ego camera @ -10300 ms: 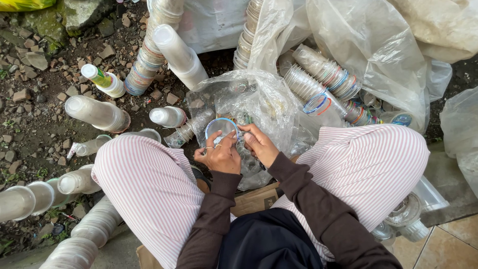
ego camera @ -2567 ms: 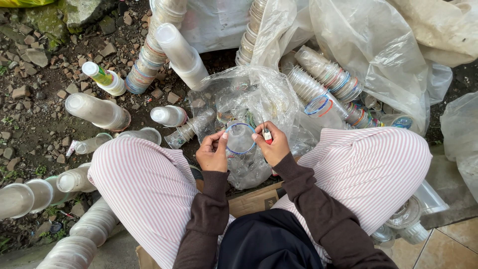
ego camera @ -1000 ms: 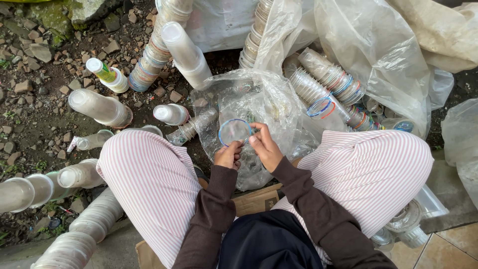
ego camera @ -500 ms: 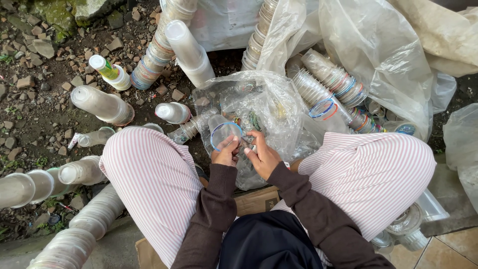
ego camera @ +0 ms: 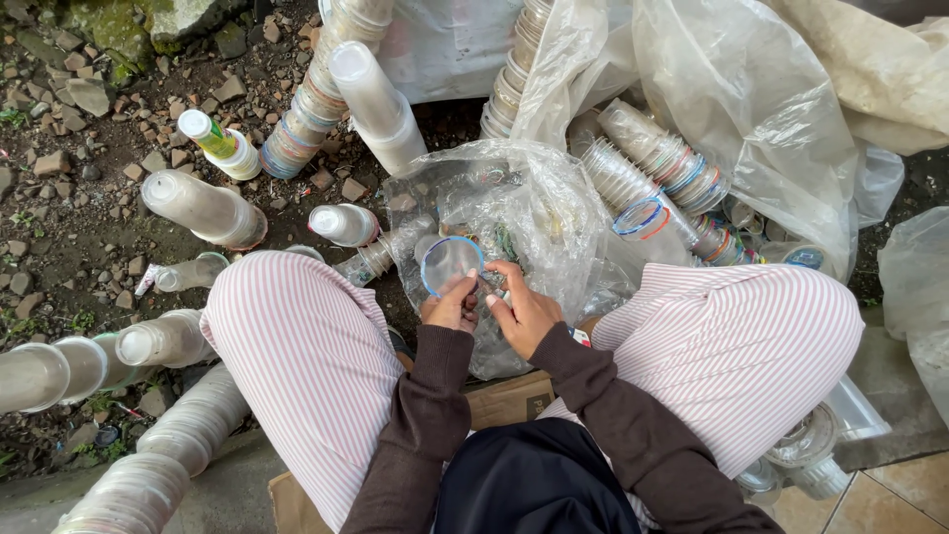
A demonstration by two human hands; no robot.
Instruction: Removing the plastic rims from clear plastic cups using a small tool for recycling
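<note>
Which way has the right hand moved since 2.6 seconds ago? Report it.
Yes: right hand drew left, away from the ringed cup stack, toward the left hand holding the cup.

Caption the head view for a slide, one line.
Seated person's left hand and right hand work a blue-rimmed clear cup amid stacked plastic cups on stony ground.

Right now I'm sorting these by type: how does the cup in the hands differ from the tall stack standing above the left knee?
The cup is a single one with a blue rim, held by the left hand and right hand. The white stack is many cups nested together, with no coloured rim showing, and untouched. The cup looks clear; the stack looks milky. Both are plastic.
</note>
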